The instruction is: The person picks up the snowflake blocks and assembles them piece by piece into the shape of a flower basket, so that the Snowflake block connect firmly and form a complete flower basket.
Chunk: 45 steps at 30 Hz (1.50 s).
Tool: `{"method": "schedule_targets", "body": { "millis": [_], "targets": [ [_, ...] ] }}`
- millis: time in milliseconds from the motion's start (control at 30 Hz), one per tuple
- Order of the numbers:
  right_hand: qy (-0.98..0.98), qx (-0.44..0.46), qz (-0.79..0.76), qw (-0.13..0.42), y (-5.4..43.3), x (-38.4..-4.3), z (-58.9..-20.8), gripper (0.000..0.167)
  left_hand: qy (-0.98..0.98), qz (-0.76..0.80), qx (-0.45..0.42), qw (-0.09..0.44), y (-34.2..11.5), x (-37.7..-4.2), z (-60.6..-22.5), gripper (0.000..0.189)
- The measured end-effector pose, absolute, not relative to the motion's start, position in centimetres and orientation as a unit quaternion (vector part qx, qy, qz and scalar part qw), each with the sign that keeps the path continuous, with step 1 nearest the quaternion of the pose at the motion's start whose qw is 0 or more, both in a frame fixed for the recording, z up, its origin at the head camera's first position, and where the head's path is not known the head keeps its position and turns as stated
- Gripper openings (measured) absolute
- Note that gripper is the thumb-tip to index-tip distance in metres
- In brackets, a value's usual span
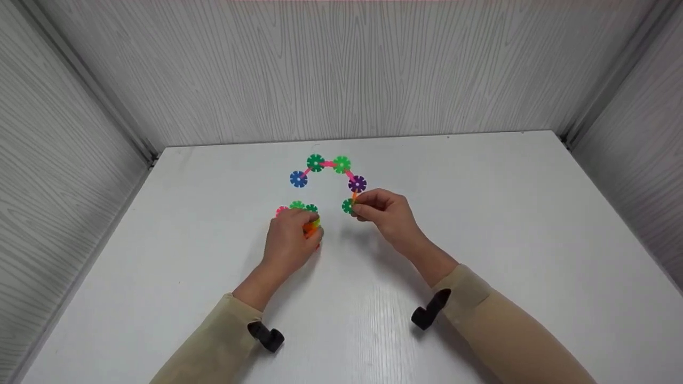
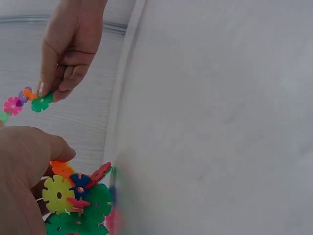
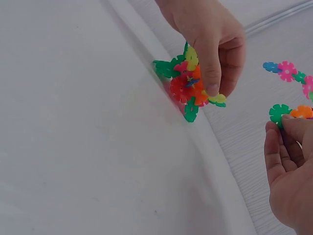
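In the head view my left hand [image 1: 291, 234] grips a cluster of interlocked notched plastic discs [image 1: 297, 206] low over the table. The left wrist view shows yellow, green, blue, orange and red discs in this cluster [image 2: 98, 203], slotted together at different angles. My right hand [image 1: 392, 216] pinches a green disc [image 1: 348, 206] between thumb and fingers. That disc joins an orange one at the end of a curved disc chain [image 1: 328, 164]. Blue, green, pink and purple discs make up the rest of the chain, which arches away behind both hands. Fingers partly hide the cluster.
A white table [image 1: 480, 213] lies beneath the hands. Pale wood-grain panels [image 1: 347, 69] stand along its back and both sides. Each sleeve cuff carries a black wrist mount [image 1: 431, 309].
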State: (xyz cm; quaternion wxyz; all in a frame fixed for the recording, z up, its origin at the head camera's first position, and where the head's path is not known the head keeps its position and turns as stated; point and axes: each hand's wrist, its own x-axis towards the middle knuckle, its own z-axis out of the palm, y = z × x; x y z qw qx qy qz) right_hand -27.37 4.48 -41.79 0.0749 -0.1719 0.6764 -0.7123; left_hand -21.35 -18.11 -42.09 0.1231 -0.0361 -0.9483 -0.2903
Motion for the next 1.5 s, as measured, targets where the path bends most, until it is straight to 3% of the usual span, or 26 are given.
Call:
{"method": "schedule_targets", "body": {
  "millis": [333, 667, 1500],
  "targets": [
    [0.684, -0.151, -0.708, 0.087, 4.2, -27.0, -42.4, 0.013, -0.934, -0.307, -0.116, 0.141, -18.2, -21.5, -42.3, 0.022],
    [0.693, -0.139, -0.700, 0.102, 3.6, -26.3, -42.8, 0.013, -0.941, -0.261, -0.107, 0.184, -18.4, -21.4, -42.6, 0.031],
    [0.713, -0.129, -0.684, 0.083, 4.3, -26.4, -43.9, 0.008, -0.937, -0.247, -0.154, 0.194, -16.5, -22.5, -43.1, 0.021]
  ]
}}
